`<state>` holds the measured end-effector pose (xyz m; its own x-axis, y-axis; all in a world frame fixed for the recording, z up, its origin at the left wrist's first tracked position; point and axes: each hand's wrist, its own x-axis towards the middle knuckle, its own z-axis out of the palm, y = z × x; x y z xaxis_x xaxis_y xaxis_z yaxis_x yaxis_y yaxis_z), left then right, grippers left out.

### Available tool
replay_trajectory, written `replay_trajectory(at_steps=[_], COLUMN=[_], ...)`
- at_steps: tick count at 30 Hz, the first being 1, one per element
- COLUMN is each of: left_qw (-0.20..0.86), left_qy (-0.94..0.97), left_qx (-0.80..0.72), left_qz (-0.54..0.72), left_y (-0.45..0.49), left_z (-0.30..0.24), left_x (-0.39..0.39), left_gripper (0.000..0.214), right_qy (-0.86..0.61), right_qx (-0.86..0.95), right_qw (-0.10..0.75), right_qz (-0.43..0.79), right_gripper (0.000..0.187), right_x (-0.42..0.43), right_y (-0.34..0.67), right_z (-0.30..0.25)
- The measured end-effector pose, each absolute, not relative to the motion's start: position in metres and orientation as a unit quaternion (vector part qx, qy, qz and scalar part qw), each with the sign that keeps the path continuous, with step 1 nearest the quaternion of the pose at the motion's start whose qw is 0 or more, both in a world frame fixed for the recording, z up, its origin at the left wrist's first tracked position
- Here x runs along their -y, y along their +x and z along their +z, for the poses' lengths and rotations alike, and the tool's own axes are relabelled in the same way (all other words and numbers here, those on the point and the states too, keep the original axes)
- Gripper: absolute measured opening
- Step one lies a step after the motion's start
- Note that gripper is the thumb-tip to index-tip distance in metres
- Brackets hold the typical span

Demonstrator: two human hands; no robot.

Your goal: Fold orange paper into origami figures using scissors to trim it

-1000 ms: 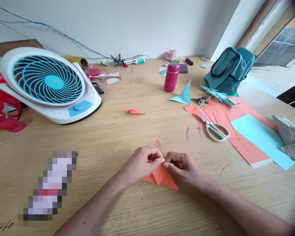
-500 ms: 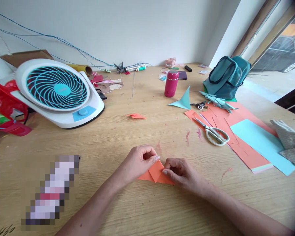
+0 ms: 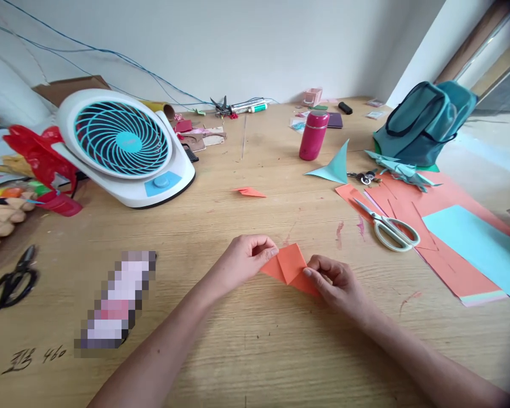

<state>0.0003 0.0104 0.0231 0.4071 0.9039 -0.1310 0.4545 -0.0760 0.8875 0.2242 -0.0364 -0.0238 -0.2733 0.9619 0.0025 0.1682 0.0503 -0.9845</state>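
Note:
A folded piece of orange paper (image 3: 292,265) is held low over the wooden table between both hands. It has a square flap on top and pointed ends to either side. My left hand (image 3: 250,255) pinches its upper left edge between thumb and fingers. At the right edge, my right hand (image 3: 334,280) pinches it the same way, with the fingers curled. Beyond the hands lies a small folded orange paper piece (image 3: 250,192). A folded teal paper shape (image 3: 334,164) stands farther back to the right.
White-handled scissors (image 3: 393,229) lie on orange sheets (image 3: 446,272) at right, beside a light blue sheet (image 3: 476,238). A pink flask (image 3: 313,136), keys (image 3: 365,177) and a teal bag (image 3: 425,124) stand behind. At left are a fan (image 3: 123,147) and black scissors (image 3: 12,283).
My view has swung left, so things appear farther right. My left hand has shifted from the paper's top corner to its left side, uncovering the square flap. My right hand still pinches the right edge.

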Motion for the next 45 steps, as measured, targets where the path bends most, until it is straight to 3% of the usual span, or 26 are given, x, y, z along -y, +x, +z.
replay_trajectory(at_steps=[8,14,22,27,34,40,45], left_qw=[0.419,0.391,0.381,0.414,0.464,0.495,0.494], left_qy=[0.687,0.706,0.714,0.696,0.666,0.661,0.684], left_qx=[-0.491,-0.500,-0.522,-0.516,-0.511,-0.504,-0.475], left_qz=[0.333,0.314,0.271,0.280,0.283,0.253,0.250], left_y=[0.002,-0.002,-0.008,-0.013,-0.016,-0.004,-0.001], left_z=[0.022,0.021,0.026,0.023,0.023,0.021,0.023], left_x=[-0.012,-0.015,-0.018,-0.023,-0.025,-0.015,-0.012], left_gripper=[0.020,0.021,0.026,0.025,0.023,0.021,0.018], right_qy=[-0.471,-0.468,-0.470,-0.462,-0.467,-0.447,-0.429], right_qx=[0.624,0.651,0.659,0.657,0.635,0.603,0.599], right_qw=[0.345,0.282,0.269,0.276,0.313,0.371,0.362], right_qz=[0.520,0.527,0.521,0.528,0.530,0.547,0.571], right_gripper=[0.040,0.041,0.046,0.040,0.051,0.038,0.034], right_x=[0.038,0.037,0.035,0.034,0.034,0.033,0.031], right_y=[0.227,0.229,0.231,0.229,0.231,0.229,0.230], right_z=[-0.027,-0.028,-0.024,-0.020,-0.027,-0.029,-0.039])
